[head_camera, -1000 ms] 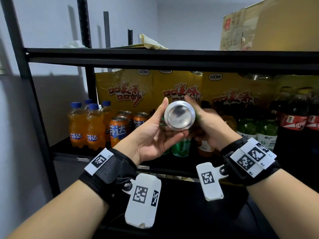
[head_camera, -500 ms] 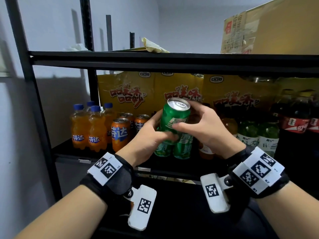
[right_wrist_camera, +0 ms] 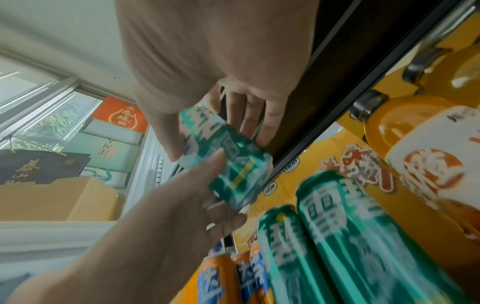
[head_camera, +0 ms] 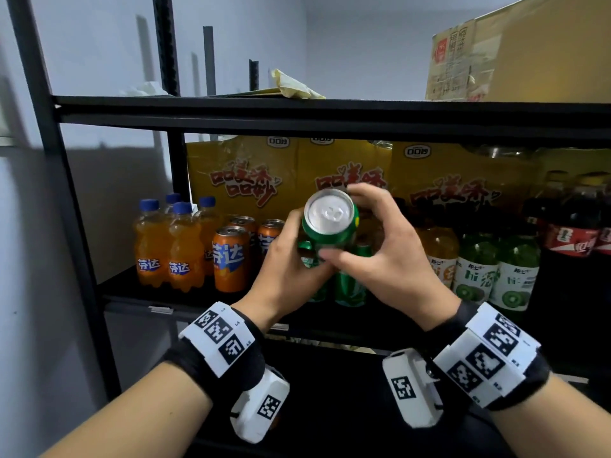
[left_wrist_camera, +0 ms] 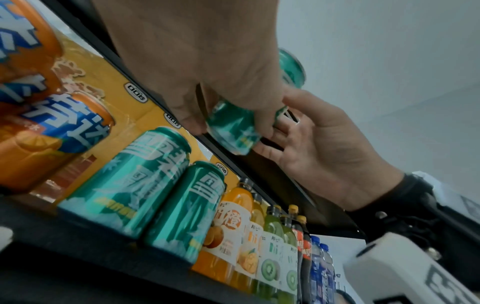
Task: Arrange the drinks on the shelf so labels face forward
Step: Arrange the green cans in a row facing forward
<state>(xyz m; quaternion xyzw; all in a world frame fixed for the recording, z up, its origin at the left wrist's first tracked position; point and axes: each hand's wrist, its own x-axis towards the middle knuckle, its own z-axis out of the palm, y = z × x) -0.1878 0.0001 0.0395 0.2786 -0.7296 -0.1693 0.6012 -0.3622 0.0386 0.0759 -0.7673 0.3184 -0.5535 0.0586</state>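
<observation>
Gripping green can (head_camera: 330, 226) with both hands, fingers (head_camera: 367, 196) curled round it; lid sealed, contents unseen.

Readable stuff here is mostly Chinese. The orange cans (head_camera: 230, 257) and the small orange bottles (head_camera: 165, 246) are showing "芬达" in white on blue. The yellow cartons (head_camera: 244, 170) behind them are carrying big red "口口美味 口口妙" lettering plus a small "口口妙" badge up top. The kiwi bottles (head_camera: 496, 272) and the orange juice bottle (left_wrist_camera: 233, 222) are showing "hi", and the orange one a "橙" too. The held green can (right_wrist_camera: 228, 164) has white characters, but they're coming out too blurry to read.
</observation>
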